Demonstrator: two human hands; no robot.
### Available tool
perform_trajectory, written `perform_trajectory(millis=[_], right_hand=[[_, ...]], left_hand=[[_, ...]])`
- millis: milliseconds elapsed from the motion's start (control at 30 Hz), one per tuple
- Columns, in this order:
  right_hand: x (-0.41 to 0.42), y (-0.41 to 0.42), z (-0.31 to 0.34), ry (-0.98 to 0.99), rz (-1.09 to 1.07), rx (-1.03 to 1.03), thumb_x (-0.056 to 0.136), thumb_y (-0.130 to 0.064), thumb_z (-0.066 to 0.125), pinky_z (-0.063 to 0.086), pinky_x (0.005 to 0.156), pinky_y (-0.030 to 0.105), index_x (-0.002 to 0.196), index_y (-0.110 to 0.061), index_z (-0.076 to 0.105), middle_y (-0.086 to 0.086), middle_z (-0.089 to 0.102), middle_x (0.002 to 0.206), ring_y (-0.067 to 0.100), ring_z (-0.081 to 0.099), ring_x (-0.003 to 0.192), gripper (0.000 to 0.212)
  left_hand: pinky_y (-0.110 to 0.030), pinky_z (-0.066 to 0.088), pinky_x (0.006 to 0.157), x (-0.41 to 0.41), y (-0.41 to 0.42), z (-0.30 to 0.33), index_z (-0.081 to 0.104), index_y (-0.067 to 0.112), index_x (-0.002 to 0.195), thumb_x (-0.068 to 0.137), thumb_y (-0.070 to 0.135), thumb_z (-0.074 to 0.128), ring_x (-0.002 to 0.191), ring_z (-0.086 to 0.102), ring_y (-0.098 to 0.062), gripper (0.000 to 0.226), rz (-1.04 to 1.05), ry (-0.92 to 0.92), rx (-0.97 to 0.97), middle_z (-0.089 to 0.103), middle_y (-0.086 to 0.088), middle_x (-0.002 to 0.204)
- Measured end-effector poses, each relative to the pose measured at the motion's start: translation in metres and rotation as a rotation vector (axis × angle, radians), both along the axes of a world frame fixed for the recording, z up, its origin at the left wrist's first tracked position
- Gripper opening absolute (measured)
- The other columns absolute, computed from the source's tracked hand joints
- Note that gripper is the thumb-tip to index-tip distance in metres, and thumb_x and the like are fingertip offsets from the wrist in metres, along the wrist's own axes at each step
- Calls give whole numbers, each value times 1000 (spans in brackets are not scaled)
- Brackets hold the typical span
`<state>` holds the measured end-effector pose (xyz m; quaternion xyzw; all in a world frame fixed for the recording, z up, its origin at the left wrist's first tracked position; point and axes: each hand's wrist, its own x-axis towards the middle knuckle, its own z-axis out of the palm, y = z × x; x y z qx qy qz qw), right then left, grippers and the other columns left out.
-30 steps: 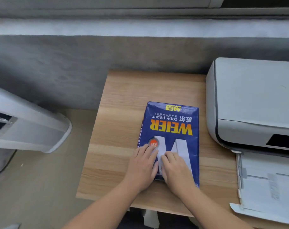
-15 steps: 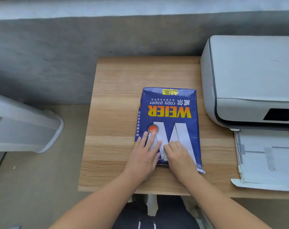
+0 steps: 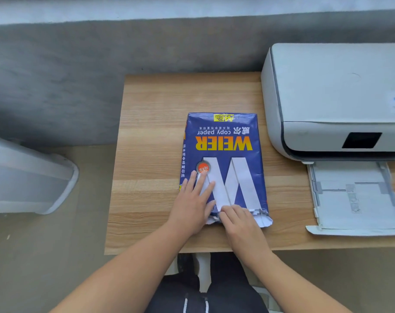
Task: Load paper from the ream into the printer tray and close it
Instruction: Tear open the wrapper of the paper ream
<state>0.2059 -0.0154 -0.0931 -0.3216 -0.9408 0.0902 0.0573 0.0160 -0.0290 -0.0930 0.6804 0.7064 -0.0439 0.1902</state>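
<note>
Two-handed, working at the near end of the ream (image 3: 223, 154). Pressing the left hand (image 3: 192, 206) flat on the blue wrapper, fingers (image 3: 204, 181) released and spread, the tips lying just below the orange sticker (image 3: 202, 168). Curling the right hand (image 3: 241, 227) over the torn wrapper edge (image 3: 263, 219), fingertips bent down onto the ragged white paper there; cannot tell whether pinching it or only pressing on it.

Keeping the ream lying flat near the middle of the wooden table (image 3: 155, 132), long side running away from the body, print upside down from this side, torn end nearest the table's front edge. Sharing the tabletop with a white printer (image 3: 336, 86) just beside the ream on the right, apart from it by a narrow strip of bare wood. Leaving the printer tray (image 3: 354, 199) pulled out toward the body, lying open and reaching close to the front edge of the table; cannot tell whether any sheets are lying in it.

Sitting or standing close to the table, dark trousers (image 3: 214, 297) showing below its front edge beside a white table leg (image 3: 203, 267). Facing a rough grey wall (image 3: 79, 64) that is meeting the table's far edge, with a pale ledge (image 3: 146, 10) running above it. Looking down on a plain beige floor (image 3: 45, 256) to the left, with a white appliance (image 3: 29, 177) standing on it, well apart from the table.
</note>
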Motion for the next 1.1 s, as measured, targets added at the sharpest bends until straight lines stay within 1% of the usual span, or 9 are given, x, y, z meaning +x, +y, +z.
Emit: perform_trajectory(millis=[167, 267, 367, 500, 633, 767, 867, 967, 1100], right_hand=[[11, -18, -7, 12, 41, 24, 82, 4, 55, 50, 86, 37, 102, -9, 66, 8, 65, 108, 29, 61, 98, 26], [20, -35, -12, -23, 106, 0, 79, 5, 55, 50, 87, 36, 94, -10, 66, 11, 68, 110, 31, 64, 99, 24], [28, -52, -15, -40, 90, -47, 75, 1, 63, 46, 101, 39, 91, -9, 68, 14, 69, 126, 34, 63, 118, 20], [33, -55, -9, 36, 82, -117, 85, -13, 62, 47, 106, 38, 107, -7, 70, 11, 68, 130, 29, 59, 128, 24], [33, -45, 1, 180, -21, -177, 86, -13, 65, 51, 99, 30, 123, -2, 65, 10, 72, 117, 22, 68, 112, 38], [30, -38, 2, 155, 5, -204, 88, -11, 58, 53, 91, 32, 112, -7, 68, 7, 72, 104, 23, 68, 104, 26], [27, -36, 3, 143, -17, -259, 84, -4, 56, 52, 79, 32, 104, -10, 63, 3, 64, 100, 24, 62, 90, 22], [29, -39, -3, 162, -116, -304, 87, -5, 58, 53, 79, 31, 110, -10, 62, 2, 61, 111, 23, 62, 97, 24], [25, -35, -6, 243, -517, -343, 92, -6, 60, 57, 78, 38, 122, -6, 62, 5, 58, 123, 23, 59, 110, 30]], left_hand=[[-48, 10, 123, 1, -5, 0, 11, 26, 157, 98, 60, 28, 152, -8, -31, 70, -4, 34, 6, -3, -6, 168], [-48, 12, 123, 1, -4, 2, 15, 26, 157, 97, 62, 23, 153, -7, -30, 70, 12, 26, 21, -1, -7, 168], [-49, 11, 123, 2, -6, 5, 18, 25, 156, 96, 65, 22, 153, -6, -30, 72, 20, 0, 21, -1, -7, 167], [-54, 12, 121, -1, -10, 10, 24, 27, 154, 95, 68, 28, 152, -5, -34, 72, -58, -8, 6, 3, -8, 167], [-64, 13, 117, 0, -9, 13, 32, 29, 144, 93, 60, 44, 151, -4, -40, 61, -143, -8, -47, 6, -12, 166], [-67, 19, 113, 3, -3, 13, 51, 20, 114, 95, 45, 54, 150, 7, -44, 32, -100, -52, -17, 19, -14, 163], [-70, 22, 110, 2, -2, 13, 58, 14, 101, 96, 36, 59, 148, 14, -47, 22, -72, -123, 14, 29, -17, 159], [-68, 19, 113, 1, 1, 17, 54, 16, 102, 100, 34, 52, 149, 13, -42, 18, -29, -180, -3, 32, -11, 157], [-64, 22, 114, 1, 7, 23, 47, 16, 101, 102, 34, 47, 150, 15, -37, 17, 56, -269, -24, 39, -6, 154]])
